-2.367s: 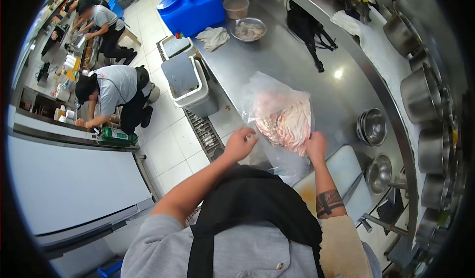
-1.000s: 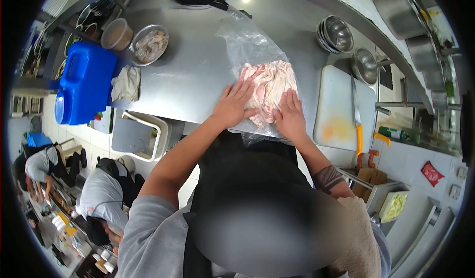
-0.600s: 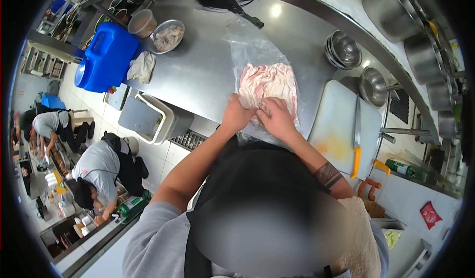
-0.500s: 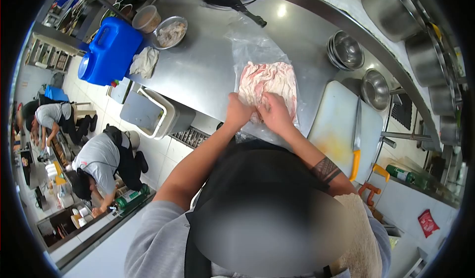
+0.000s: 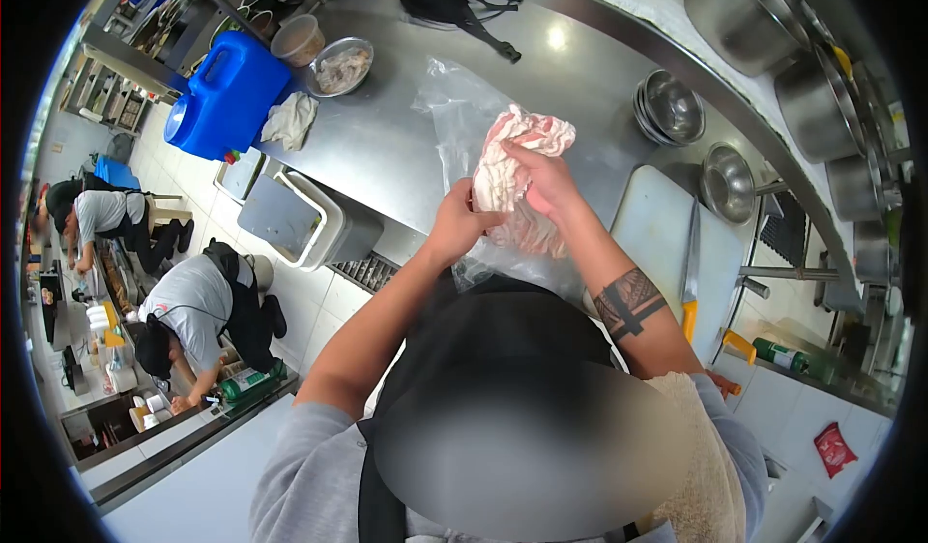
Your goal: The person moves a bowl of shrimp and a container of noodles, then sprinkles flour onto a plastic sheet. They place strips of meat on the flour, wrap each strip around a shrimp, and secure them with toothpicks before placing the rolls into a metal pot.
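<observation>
A pale pink-and-white slab of sliced raw meat [image 5: 500, 161] is folded up between my hands, above a clear plastic bag [image 5: 447, 93] spread on the steel table. My left hand [image 5: 460, 221] grips the meat's near left edge, thumb pointing right. On the other side, my right hand [image 5: 546, 180] holds the lifted right part, its thumb lying across the top. More meat [image 5: 530, 232] shows lower down, between my wrists, on or in the plastic. The fingertips under the meat are hidden.
To the right lies a white cutting board [image 5: 643, 216] with a yellow-handled knife [image 5: 691, 282]. Steel bowls [image 5: 674, 108] stand beyond it. A blue jug [image 5: 227, 93], a cloth [image 5: 288, 120] and a bowl of raw food [image 5: 341, 67] sit left. Two people [image 5: 198, 301] work at a far-left counter.
The slab lay flat on the plastic; now its far part is lifted and folded up in my hands. My right hand has moved up and right, and my left hand has turned.
</observation>
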A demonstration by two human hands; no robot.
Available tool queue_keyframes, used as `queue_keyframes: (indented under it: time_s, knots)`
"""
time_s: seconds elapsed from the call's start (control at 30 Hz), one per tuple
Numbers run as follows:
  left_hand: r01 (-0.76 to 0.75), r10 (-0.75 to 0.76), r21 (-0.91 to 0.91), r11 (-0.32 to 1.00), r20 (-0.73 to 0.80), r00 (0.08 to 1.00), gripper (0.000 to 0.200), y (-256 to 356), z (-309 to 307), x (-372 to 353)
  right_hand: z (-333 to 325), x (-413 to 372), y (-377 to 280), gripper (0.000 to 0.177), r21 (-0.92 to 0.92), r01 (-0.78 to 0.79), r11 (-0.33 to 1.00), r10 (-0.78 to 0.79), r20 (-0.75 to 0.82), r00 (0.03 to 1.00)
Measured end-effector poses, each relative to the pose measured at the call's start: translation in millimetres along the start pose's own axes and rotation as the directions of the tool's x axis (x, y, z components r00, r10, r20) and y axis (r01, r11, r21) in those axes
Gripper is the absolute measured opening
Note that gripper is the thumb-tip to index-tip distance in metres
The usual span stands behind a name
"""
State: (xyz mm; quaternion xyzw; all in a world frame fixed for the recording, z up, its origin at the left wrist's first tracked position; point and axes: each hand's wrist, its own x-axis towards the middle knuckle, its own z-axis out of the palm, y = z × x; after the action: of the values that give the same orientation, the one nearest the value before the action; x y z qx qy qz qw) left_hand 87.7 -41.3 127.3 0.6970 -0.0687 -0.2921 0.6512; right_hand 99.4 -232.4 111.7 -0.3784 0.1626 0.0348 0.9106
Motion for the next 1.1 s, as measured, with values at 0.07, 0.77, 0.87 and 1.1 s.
queue_keyframes:
  time_s: [0.07,0.77,0.87,1.1]
  knots:
    - [0.015,-0.016,0.025,1.0,0.016,1.0,0.056,-10,-3,4,-3,3,5,0.034,0.026,-0.029,0.999,0.031,-0.061,0.998]
    - [-0.093,0.153,-0.241,0.966,0.244,0.957,0.031,-79,-62,66,15,26,30,0.033,-0.128,-0.159,0.979,0.141,-0.136,0.981]
    - [-0.1,0.122,-0.109,0.989,0.221,0.968,0.028,-87,-70,69,2,42,42,0.038,-0.203,-0.176,0.963,0.146,-0.156,0.977]
    - [-0.108,0.15,0.379,0.919,-0.084,0.985,0.044,-70,-133,42,16,17,26,0.037,-0.991,-0.085,0.105,-0.634,-0.133,0.762]
